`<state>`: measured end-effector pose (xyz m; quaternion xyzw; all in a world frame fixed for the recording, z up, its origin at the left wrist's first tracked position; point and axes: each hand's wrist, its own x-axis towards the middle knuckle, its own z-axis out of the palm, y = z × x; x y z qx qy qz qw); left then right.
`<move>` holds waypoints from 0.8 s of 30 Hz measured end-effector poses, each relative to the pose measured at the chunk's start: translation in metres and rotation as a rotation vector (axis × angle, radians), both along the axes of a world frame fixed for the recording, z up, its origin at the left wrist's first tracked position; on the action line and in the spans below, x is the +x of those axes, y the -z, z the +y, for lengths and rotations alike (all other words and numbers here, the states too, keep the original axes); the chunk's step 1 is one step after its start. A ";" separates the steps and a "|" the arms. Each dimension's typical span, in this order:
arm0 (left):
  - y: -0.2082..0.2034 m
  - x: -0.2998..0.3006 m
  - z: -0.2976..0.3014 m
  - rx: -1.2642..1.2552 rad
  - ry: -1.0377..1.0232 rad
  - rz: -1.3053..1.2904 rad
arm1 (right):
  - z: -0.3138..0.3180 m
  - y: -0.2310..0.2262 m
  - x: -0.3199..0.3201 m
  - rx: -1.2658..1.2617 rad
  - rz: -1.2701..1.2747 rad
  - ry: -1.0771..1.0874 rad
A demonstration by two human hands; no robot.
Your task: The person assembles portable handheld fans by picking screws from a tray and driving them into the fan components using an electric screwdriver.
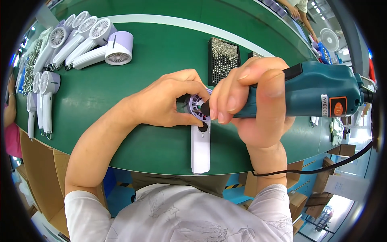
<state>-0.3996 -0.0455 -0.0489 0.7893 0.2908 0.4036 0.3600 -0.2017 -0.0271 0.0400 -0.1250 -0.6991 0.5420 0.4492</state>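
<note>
A white and lilac handheld fan [200, 150] lies on the green table in front of me, its handle toward my body. My left hand [167, 99] grips the fan's round head, fingers and thumb around its rim, with the thumb near a dark round button on the handle. My right hand [260, 103] is wrapped around a teal electric screwdriver [308, 88] with a black lever. Its dark nose points into the fan's head; the bit's tip is hidden by my right fingers and the rim. Beyond my hands sits a black perforated tray [213, 76] holding many small screws.
Several similar fans [86, 38] lie at the far left, with more fans [47, 92] nearer the left edge. A black cable [318, 171] curves along the right. Cardboard boxes [44, 177] stand below the table. Other people's arms [300, 18] show at the rim.
</note>
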 end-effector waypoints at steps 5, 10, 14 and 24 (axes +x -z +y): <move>-0.007 -0.002 -0.001 -0.045 0.013 0.015 | -0.006 0.005 -0.014 -0.023 0.002 0.077; 0.005 0.004 -0.002 -0.076 -0.033 -0.150 | -0.013 0.006 -0.033 -0.034 -0.002 0.165; 0.007 0.002 0.001 -0.156 0.019 -0.070 | -0.017 0.009 -0.032 -0.028 -0.040 0.233; -0.014 0.002 -0.006 -0.202 0.017 -0.031 | -0.012 0.016 -0.028 -0.055 0.012 0.103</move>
